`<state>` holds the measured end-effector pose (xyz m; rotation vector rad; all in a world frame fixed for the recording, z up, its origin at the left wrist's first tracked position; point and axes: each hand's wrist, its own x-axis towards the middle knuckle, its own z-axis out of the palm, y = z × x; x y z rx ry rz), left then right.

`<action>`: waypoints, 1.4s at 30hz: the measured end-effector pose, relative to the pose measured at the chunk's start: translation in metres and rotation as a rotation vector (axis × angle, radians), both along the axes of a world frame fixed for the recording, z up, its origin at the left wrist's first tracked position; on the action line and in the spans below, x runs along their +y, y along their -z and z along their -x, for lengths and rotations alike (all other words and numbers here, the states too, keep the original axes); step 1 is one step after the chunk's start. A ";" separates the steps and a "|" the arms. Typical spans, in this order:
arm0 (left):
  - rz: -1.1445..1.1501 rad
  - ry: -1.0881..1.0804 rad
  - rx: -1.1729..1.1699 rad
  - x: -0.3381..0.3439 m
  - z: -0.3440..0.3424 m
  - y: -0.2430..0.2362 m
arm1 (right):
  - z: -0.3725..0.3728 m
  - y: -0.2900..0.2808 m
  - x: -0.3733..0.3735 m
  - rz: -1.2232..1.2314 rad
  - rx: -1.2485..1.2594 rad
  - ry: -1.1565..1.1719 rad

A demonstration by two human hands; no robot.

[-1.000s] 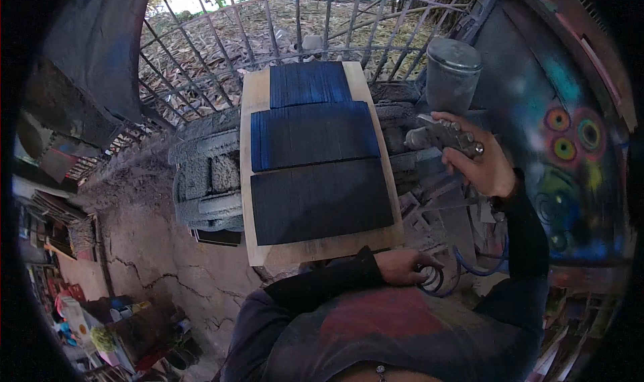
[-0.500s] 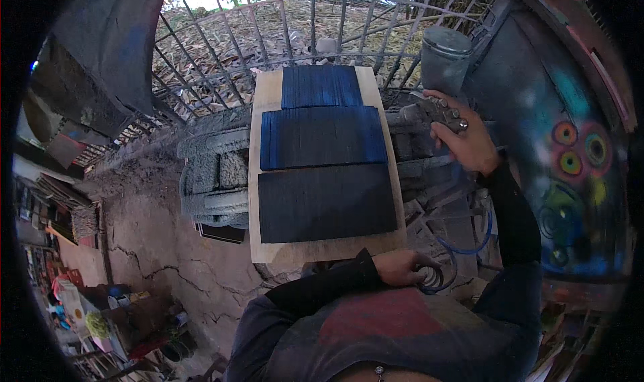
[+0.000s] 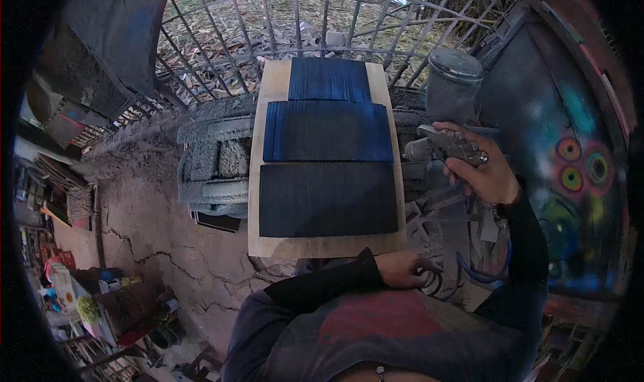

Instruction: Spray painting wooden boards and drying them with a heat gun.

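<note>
My right hand [image 3: 493, 174] is closed round a metal spray gun [image 3: 456, 146], right of the board, its nozzle end toward the panels. A grey lidded cup [image 3: 455, 83] rises above the gun and seems joined to it. Across my body, my left hand [image 3: 401, 269] grips a looped dark hose [image 3: 433, 280] near my waist. Before me lies a pale wooden board [image 3: 268, 247] bearing three dark ridged panels. The top panel [image 3: 329, 79] is blue, the middle panel [image 3: 329, 132] is dark with blue sides, and the near panel [image 3: 329, 201] is almost black.
Grey-crusted supports [image 3: 215, 157] show beside and under the board. A barred metal fence [image 3: 298, 20] curves behind it, with dry leaves beyond. On the right stands a painted dark panel [image 3: 543, 174]; a blue hose [image 3: 483, 275] hangs below my right hand. A cluttered table [image 3: 131, 308] is at lower left.
My right hand and the spray gun have moved down and slightly right, toward me. The whole view has shifted a little. My left hand keeps its place on the hose.
</note>
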<state>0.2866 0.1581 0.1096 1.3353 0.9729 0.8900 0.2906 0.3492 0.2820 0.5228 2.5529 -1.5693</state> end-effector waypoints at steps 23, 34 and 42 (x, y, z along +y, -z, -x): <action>-0.096 -0.175 0.005 -0.048 0.033 0.009 | 0.104 0.014 -0.064 0.015 0.183 -0.061; -0.066 -0.202 0.009 -0.062 0.046 0.002 | 0.120 0.011 -0.090 0.002 0.146 -0.154; -0.030 -0.121 0.074 -0.055 0.048 -0.005 | 0.087 0.023 -0.064 -0.150 0.230 -0.092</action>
